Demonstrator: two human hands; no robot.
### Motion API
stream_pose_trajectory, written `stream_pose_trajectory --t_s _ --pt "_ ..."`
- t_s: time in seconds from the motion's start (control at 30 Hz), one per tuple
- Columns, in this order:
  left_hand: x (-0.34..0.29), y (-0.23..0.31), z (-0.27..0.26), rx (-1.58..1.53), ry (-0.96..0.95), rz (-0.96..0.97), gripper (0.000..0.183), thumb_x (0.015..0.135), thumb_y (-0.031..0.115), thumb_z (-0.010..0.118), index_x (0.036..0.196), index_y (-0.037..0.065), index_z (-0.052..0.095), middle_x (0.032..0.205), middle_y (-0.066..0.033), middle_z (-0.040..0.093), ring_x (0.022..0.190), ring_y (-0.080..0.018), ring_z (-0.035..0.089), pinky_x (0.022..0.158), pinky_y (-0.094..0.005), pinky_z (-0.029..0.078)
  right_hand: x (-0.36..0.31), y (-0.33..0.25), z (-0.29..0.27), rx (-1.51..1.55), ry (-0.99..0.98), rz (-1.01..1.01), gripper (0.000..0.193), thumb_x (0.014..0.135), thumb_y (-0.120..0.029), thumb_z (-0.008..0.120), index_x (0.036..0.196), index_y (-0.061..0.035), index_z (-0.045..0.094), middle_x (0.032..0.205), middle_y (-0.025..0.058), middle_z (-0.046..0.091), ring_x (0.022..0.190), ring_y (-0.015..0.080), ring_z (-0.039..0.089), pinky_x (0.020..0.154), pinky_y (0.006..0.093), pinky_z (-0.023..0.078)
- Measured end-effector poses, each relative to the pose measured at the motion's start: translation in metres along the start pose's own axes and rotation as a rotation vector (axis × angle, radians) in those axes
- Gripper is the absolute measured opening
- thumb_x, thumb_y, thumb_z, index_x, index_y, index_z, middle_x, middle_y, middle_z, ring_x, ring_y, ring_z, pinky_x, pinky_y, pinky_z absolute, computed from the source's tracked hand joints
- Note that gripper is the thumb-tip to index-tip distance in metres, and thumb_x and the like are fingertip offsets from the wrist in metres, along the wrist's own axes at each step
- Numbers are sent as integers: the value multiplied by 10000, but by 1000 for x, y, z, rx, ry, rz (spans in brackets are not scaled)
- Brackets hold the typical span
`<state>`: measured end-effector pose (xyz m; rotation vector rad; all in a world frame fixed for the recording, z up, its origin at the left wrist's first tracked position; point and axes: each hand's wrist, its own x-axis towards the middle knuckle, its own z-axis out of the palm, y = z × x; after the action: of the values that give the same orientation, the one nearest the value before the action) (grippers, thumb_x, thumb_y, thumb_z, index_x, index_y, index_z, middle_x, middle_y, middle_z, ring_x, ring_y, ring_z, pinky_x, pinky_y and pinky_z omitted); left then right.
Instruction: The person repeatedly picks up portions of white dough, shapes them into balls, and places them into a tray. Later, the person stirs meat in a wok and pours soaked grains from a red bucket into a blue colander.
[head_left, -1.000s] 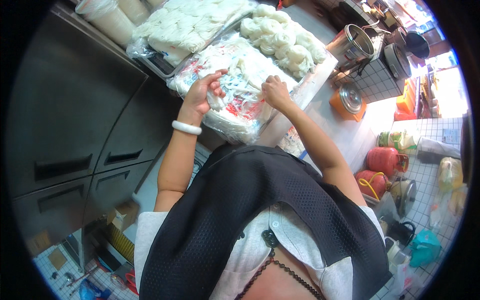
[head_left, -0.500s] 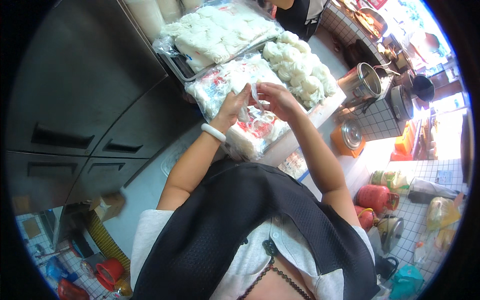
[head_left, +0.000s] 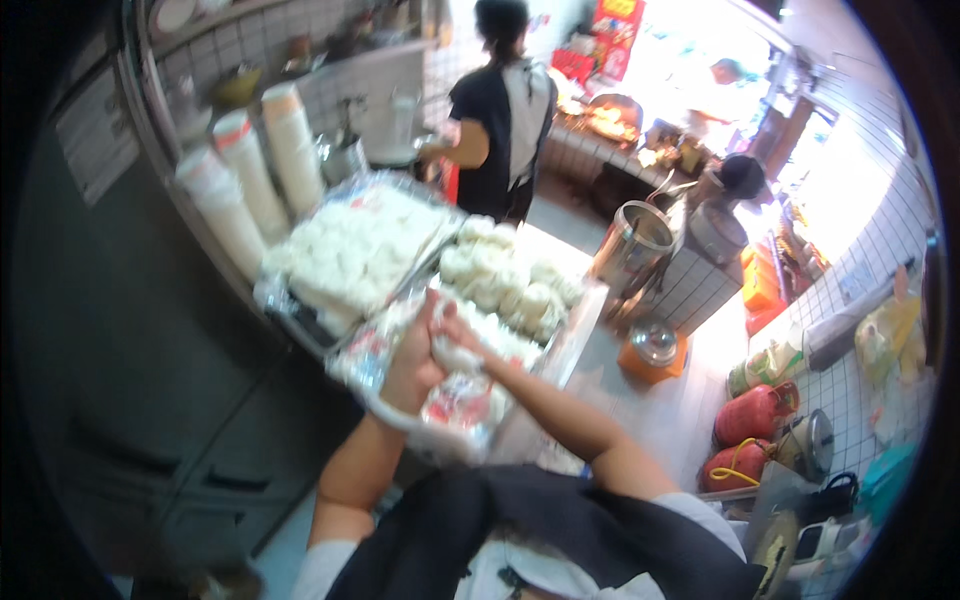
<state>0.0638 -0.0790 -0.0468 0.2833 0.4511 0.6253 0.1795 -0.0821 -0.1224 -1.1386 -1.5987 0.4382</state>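
My left hand, with a white bangle at its wrist, is closed and raised in front of me. My right hand meets it, fingers bent inward. Between and below them shows a pale, whitish piece; blur hides whether it is thin plastic or noodle strands. Under the hands lies a clear plastic bag with red print, holding white noodles. Just beyond, several round bundles of white noodles sit in a tray. To their left, a flat slab of white noodles rests on plastic film in another tray.
Tall stacks of white cups stand at the back left, beside a dark metal cabinet. A co-worker stands beyond the trays. To the right are a steel pot, an orange container with a lid and red gas cylinders.
The view has tilted up and turned, bringing the co-worker and cup stacks fully into sight. My hands have come closer together; the strip that hung between them is now mostly covered.
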Motion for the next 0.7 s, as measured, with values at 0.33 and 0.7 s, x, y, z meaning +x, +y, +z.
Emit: stream_pose_trajectory --t_s 0.33,0.7 --pt "-48 63 27 402 -305 415 481 781 71 451 1251 23 361 845 -67 579 790 -188 580 782 -315 449 -5 -5 4 87 -96 115 267 709 -160 656 910 -33 537 812 150 581 748 242 578 679 325 438" --pt "8 67 -47 2062 -305 1101 217 824 194 532 880 -3 601 776 -138 612 758 -267 585 714 -321 441 -3 -84 -42 -587 -424 30 196 708 -94 527 878 -26 456 712 157 543 684 316 572 595 415 442"
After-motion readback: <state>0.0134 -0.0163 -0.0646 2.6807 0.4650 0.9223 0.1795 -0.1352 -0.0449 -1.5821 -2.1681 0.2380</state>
